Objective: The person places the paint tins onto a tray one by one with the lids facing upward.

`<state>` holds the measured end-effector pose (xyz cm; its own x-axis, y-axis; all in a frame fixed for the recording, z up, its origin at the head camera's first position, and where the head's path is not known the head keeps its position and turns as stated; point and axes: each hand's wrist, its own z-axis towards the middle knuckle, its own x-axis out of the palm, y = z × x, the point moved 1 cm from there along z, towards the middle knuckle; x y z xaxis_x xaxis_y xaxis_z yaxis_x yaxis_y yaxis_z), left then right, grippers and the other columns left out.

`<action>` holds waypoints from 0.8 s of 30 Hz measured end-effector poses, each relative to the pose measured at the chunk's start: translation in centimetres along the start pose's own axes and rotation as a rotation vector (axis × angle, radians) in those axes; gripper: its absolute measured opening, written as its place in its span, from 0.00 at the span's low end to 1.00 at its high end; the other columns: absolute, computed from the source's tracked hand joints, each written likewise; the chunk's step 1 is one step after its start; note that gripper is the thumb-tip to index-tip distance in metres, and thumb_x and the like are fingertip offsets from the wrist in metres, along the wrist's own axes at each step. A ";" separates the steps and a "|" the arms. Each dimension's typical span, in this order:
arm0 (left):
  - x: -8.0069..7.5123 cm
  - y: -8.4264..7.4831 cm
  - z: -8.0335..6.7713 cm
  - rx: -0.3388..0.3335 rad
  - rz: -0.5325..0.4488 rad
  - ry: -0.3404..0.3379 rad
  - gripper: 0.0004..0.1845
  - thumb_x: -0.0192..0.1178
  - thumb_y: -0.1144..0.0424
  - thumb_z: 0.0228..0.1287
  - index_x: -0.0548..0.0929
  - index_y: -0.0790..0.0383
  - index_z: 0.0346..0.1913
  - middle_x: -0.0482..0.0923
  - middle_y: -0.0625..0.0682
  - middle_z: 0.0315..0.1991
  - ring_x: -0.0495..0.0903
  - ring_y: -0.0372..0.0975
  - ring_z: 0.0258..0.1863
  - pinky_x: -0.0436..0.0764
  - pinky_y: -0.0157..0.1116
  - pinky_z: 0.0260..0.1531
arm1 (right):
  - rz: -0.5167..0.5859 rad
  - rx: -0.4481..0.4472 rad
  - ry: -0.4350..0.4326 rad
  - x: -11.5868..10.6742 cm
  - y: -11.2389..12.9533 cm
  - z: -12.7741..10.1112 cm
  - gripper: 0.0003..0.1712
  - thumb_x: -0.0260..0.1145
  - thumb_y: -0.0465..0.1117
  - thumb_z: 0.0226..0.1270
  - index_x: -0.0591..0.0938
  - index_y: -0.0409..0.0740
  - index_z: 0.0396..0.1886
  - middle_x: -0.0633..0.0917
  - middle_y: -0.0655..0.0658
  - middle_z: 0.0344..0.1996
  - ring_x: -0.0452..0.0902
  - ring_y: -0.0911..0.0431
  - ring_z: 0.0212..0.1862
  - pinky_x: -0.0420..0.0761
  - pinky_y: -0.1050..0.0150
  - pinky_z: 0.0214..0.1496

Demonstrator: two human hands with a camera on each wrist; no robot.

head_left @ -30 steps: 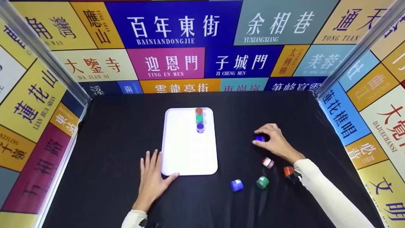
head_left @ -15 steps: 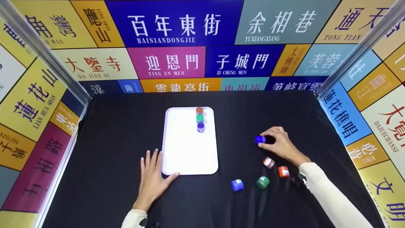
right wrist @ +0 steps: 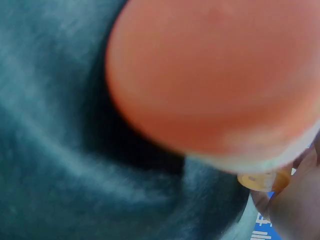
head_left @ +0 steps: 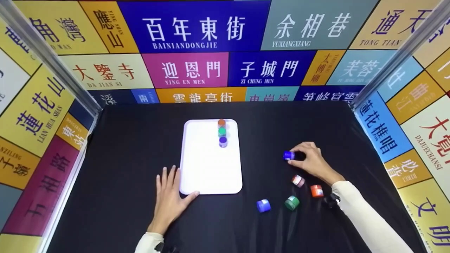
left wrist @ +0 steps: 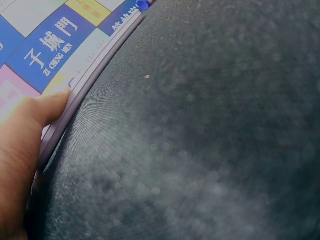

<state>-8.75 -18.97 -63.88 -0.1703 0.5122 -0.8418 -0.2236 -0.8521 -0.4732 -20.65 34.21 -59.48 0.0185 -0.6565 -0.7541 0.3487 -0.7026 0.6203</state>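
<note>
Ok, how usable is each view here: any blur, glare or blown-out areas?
Head view: sharp overall, but the white tray is blown out to flat white, and the right hand pinching the blue jar reads clearly. Left wrist view: the black cloth is soft and grainy, with the left hand at the frame's edge. Right wrist view: an out-of-focus orange jar fills the frame.

Bare black cloth (head_left: 133,140) lies open left of the tray (head_left: 207,175); four small jars (head_left: 292,202) crowd its near-right side.
</note>
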 end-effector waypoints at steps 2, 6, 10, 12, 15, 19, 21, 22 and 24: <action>0.0 0.0 0.0 0.002 0.001 -0.005 0.61 0.72 0.28 0.62 0.67 0.71 0.83 0.60 0.69 0.85 0.49 0.68 0.87 0.41 0.68 0.84 | 0.005 0.008 0.001 0.0 0.1 0.1 0.20 0.89 0.39 0.55 0.92 0.42 0.47 0.88 0.41 0.49 0.72 0.40 0.62 0.62 0.38 0.63; 0.0 0.0 0.0 0.001 0.002 -0.009 0.61 0.72 0.28 0.62 0.68 0.71 0.83 0.61 0.69 0.84 0.49 0.68 0.87 0.41 0.68 0.84 | 0.013 0.019 0.003 0.1 0.5 0.3 0.20 0.89 0.39 0.55 0.92 0.42 0.47 0.88 0.40 0.51 0.72 0.40 0.64 0.62 0.37 0.66; 0.1 0.1 0.0 0.003 0.005 -0.005 0.60 0.71 0.28 0.62 0.68 0.71 0.83 0.61 0.69 0.84 0.49 0.68 0.86 0.42 0.68 0.83 | 0.021 0.016 0.002 0.1 1.0 0.5 0.20 0.89 0.38 0.55 0.91 0.42 0.46 0.88 0.39 0.51 0.72 0.40 0.64 0.62 0.37 0.66; 0.0 0.1 0.0 0.004 0.005 -0.005 0.60 0.72 0.28 0.62 0.67 0.71 0.83 0.61 0.69 0.84 0.49 0.68 0.87 0.41 0.68 0.84 | 0.023 0.013 0.001 0.1 1.3 0.5 0.20 0.89 0.38 0.55 0.91 0.43 0.46 0.88 0.39 0.51 0.72 0.40 0.64 0.62 0.37 0.67; 0.0 0.1 0.0 0.004 0.006 -0.004 0.61 0.71 0.28 0.62 0.67 0.70 0.83 0.61 0.69 0.84 0.49 0.67 0.87 0.41 0.68 0.84 | 0.030 0.008 -0.004 0.0 1.7 0.5 0.20 0.89 0.37 0.55 0.92 0.43 0.46 0.88 0.39 0.52 0.73 0.40 0.64 0.63 0.37 0.68; 0.0 0.0 0.0 -0.001 0.002 0.002 0.60 0.71 0.28 0.62 0.67 0.70 0.83 0.61 0.69 0.85 0.49 0.67 0.87 0.41 0.68 0.84 | 0.065 0.000 -0.006 0.0 2.3 0.6 0.20 0.89 0.37 0.55 0.92 0.43 0.47 0.88 0.39 0.52 0.74 0.41 0.63 0.67 0.44 0.68; 0.0 0.1 0.0 -0.005 -0.001 0.005 0.60 0.72 0.28 0.62 0.67 0.70 0.83 0.61 0.69 0.85 0.49 0.67 0.87 0.41 0.68 0.84 | 0.088 -0.001 -0.004 0.1 2.7 0.7 0.19 0.88 0.37 0.56 0.92 0.43 0.47 0.88 0.40 0.51 0.75 0.41 0.62 0.69 0.50 0.67; 0.0 0.1 0.0 -0.008 -0.003 0.008 0.60 0.72 0.28 0.62 0.67 0.70 0.83 0.61 0.68 0.85 0.49 0.67 0.87 0.41 0.67 0.84 | 0.098 -0.001 -0.005 0.2 2.9 0.7 0.19 0.88 0.38 0.57 0.92 0.44 0.47 0.88 0.41 0.51 0.75 0.42 0.62 0.70 0.53 0.67; 0.1 0.1 0.0 -0.012 -0.003 0.012 0.60 0.72 0.29 0.62 0.66 0.69 0.84 0.60 0.68 0.85 0.48 0.67 0.87 0.41 0.67 0.84 | 0.119 0.005 -0.005 0.4 3.2 0.9 0.18 0.88 0.38 0.57 0.92 0.44 0.47 0.89 0.42 0.50 0.76 0.44 0.61 0.70 0.59 0.66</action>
<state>-8.78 -19.01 -63.96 -0.1578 0.5135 -0.8435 -0.2123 -0.8518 -0.4788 -20.32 31.44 -57.62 0.0549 -0.7370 -0.6736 0.3399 -0.6205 0.7067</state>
